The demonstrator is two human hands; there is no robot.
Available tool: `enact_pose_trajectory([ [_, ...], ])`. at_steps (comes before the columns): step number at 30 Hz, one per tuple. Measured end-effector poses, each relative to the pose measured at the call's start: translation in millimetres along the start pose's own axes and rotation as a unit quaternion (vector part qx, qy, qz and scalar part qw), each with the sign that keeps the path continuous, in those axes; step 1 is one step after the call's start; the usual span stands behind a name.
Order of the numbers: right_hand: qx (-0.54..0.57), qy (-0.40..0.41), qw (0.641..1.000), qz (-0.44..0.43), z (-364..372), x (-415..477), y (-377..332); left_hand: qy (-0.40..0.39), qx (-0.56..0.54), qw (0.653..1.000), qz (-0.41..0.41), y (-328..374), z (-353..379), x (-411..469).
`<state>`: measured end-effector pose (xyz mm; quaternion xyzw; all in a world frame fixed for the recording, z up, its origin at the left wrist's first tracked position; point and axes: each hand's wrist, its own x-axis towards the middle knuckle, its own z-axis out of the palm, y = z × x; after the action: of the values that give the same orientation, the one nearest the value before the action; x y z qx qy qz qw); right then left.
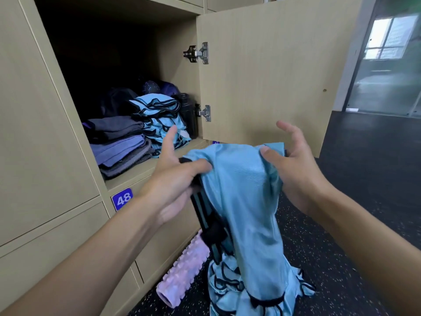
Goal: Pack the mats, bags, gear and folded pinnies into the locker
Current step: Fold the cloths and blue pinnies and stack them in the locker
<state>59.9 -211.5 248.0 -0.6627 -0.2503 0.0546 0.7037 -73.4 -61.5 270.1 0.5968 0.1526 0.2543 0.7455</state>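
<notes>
The pinny [246,190] hangs just in front of the locker [145,169], below its open compartment. The left hand [177,179] grips the black-trimmed edge, thumb and fingers curled round it, forefinger straight. The right hand [296,165] is half open: its thumb pins the top edge and its upper fingers spread clear. Held this way the top edge stretches level, probably for folding. The long axis is vertical, with the hem pointing down to the pile [262,295] at the locker's foot. Folded pinnies [159,119] lie inside the locker.
</notes>
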Motion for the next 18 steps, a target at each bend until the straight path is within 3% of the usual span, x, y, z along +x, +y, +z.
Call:
enact_pose_trajectory([
  [6,-0.019,0.047,0.999,0.012,-11.6,3.8,-1.1,0.025,-0.048,0.998,0.012,11.4,-9.4,2.0],
  [11,0.024,-0.104,0.993,0.044,-5.4,-7.0,-1.5,0.023,-0.05,0.998,-0.011,8.8,-13.5,5.0],
  [18,0.009,0.041,0.999,-0.004,-11.9,1.1,-5.4,0.018,-0.037,0.999,-0.033,14.7,-25.6,8.0],
])
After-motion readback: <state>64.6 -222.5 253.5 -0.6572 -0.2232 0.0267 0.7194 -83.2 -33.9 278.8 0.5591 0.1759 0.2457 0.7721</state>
